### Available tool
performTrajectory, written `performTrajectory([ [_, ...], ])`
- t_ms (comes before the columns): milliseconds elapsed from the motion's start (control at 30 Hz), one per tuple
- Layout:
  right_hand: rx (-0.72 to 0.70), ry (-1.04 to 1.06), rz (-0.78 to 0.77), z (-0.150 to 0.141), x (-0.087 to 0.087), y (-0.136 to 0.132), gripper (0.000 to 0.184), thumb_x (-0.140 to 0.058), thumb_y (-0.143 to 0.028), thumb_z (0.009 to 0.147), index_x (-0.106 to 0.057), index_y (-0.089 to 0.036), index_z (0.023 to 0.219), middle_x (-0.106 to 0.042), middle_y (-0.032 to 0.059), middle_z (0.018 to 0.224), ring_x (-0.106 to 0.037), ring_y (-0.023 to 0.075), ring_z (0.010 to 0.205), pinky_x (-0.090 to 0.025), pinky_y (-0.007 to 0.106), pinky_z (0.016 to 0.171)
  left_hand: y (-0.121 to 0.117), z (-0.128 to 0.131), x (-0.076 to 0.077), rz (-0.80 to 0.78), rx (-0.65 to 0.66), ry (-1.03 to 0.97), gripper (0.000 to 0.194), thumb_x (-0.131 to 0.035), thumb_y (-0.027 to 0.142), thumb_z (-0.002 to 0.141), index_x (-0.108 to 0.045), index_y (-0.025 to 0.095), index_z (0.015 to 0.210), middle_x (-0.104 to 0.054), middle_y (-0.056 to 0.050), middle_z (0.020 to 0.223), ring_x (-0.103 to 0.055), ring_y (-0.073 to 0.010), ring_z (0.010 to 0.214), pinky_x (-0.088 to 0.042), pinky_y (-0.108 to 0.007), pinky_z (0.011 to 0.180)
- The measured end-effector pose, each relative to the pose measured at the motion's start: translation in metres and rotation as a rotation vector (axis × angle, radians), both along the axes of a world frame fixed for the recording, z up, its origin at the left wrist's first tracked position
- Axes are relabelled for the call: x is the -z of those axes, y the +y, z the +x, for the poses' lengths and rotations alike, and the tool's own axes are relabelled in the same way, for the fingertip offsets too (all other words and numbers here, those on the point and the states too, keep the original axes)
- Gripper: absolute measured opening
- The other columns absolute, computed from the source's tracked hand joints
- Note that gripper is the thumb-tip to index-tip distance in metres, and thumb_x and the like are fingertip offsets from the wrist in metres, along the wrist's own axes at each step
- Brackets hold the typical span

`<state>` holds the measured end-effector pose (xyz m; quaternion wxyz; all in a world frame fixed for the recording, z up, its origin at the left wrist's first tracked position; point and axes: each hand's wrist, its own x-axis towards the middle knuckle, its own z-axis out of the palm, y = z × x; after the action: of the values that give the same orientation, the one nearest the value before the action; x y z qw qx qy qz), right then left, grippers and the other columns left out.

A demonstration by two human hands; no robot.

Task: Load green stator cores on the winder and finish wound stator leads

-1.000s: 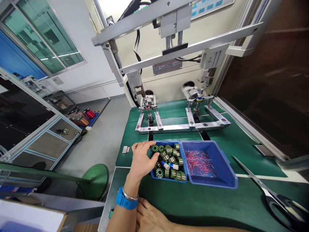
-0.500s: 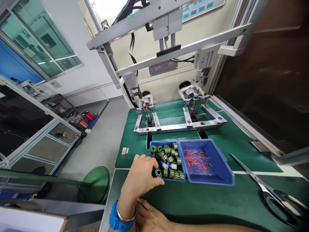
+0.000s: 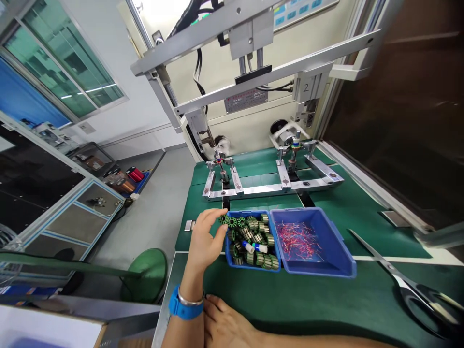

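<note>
My left hand (image 3: 206, 239), with a blue wristband (image 3: 185, 304) and a silver bangle, pinches a green slotted stator core (image 3: 224, 219) between thumb and fingers. The core is over the upper left corner of a blue bin (image 3: 253, 268). Inside this bin lie several more green and metal stator cores (image 3: 256, 238) and two small white-and-blue cylinders (image 3: 253, 247). My right hand (image 3: 228, 321) lies palm down near the bench's front edge, fingers stretched out and partly hidden by my left forearm.
A second blue bin (image 3: 340, 263) holds red wire scraps (image 3: 299, 241). Large scissors (image 3: 398, 278) lie on the green bench to the right. Behind the bins stands a metal fixture bar (image 3: 257, 191) with two spindles, before blurred winding arms (image 3: 292, 135). A green round base (image 3: 148, 275) is left.
My left hand has moved up and left, from over the lower left of the bin to its upper left corner, and a stator core now shows in its fingers. My right hand stays put.
</note>
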<state>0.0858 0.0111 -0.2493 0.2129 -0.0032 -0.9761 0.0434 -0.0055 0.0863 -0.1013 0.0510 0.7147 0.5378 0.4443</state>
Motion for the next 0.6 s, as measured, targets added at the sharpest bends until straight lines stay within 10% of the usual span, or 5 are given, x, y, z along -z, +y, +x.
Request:
performTrajectory([
  [600,-0.060,-0.149,-0.046,0.003,-0.005,0.002,0.033,-0.059,-0.026,0.101,-0.060,-0.014,0.132,-0.060,0.0121,0.130,-0.048,0.0300,0.126,-0.040,0.043,0.109,0.003,0.013,0.009,-0.036,-0.050,0.138,0.050,-0.058,0.011,0.086,-0.052,0.028,0.133,-0.066,-0.001,0.119,-0.056,-0.0235,0.112,-0.036,-0.041,0.096],
])
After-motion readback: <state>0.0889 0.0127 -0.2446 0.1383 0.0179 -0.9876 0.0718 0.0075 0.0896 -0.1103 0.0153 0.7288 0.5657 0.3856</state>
